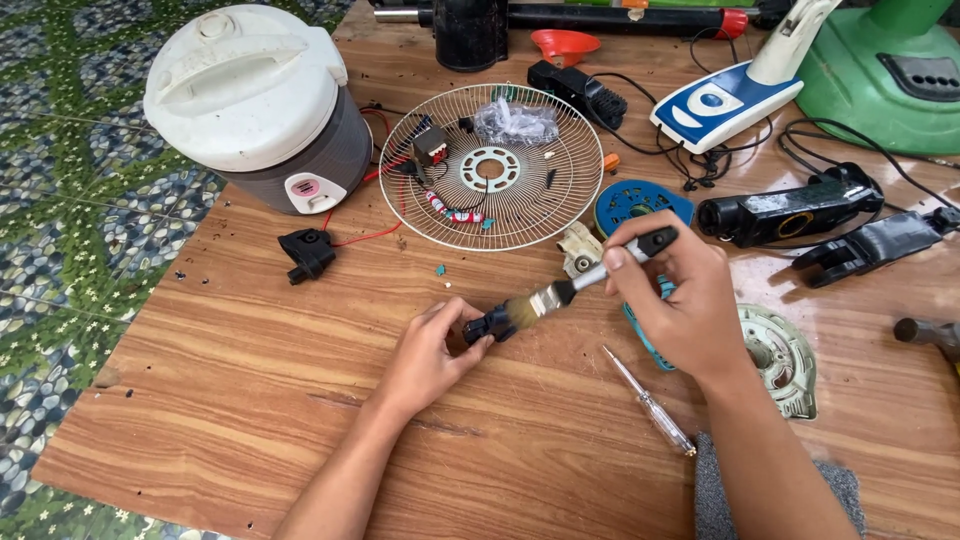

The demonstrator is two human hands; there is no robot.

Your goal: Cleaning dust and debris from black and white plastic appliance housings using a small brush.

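The round wire fan guard (560, 215) lies flat on the wooden table (250, 400) like a tray; it holds one clear plastic bag (515, 122), one small circuit part and some loose little pieces. One white rice cooker (255, 100) stands closed beside it. The left hand (432, 355) pinches one small black part (490, 325) against the table. The right hand (675, 290) has its fingers closed around one paintbrush (575, 285), whose bristles touch that part. One screwdriver (648, 400) lies near.

Small black part (490, 324) on table, brush (560, 292) bristles touching it.
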